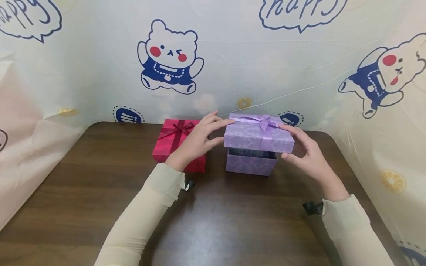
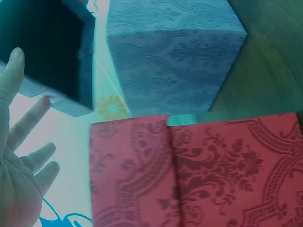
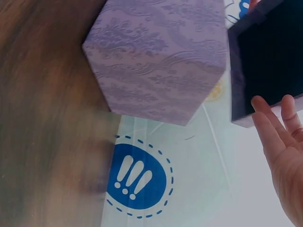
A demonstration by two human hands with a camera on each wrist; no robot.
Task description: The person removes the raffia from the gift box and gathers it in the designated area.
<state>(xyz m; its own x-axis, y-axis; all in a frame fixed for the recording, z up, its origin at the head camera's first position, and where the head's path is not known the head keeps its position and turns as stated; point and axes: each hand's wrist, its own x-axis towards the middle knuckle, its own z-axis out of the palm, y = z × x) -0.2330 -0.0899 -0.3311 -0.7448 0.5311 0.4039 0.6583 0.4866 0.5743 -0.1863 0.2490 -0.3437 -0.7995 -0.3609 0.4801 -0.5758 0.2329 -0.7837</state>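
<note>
Near the table's (image 1: pixel 100 192) far edge, toward its right corner, the left hand (image 1: pixel 196 138) and right hand (image 1: pixel 311 157) hold the purple lid (image 1: pixel 246 137) by its ends, thumbs low and fingers higher, raised above the purple box (image 1: pixel 249 165). The lid hides the box's back, and its dark inside is hard to make out. Left along that edge, the red box (image 1: pixel 164 146) is partly covered by the left hand and wrist.
</note>
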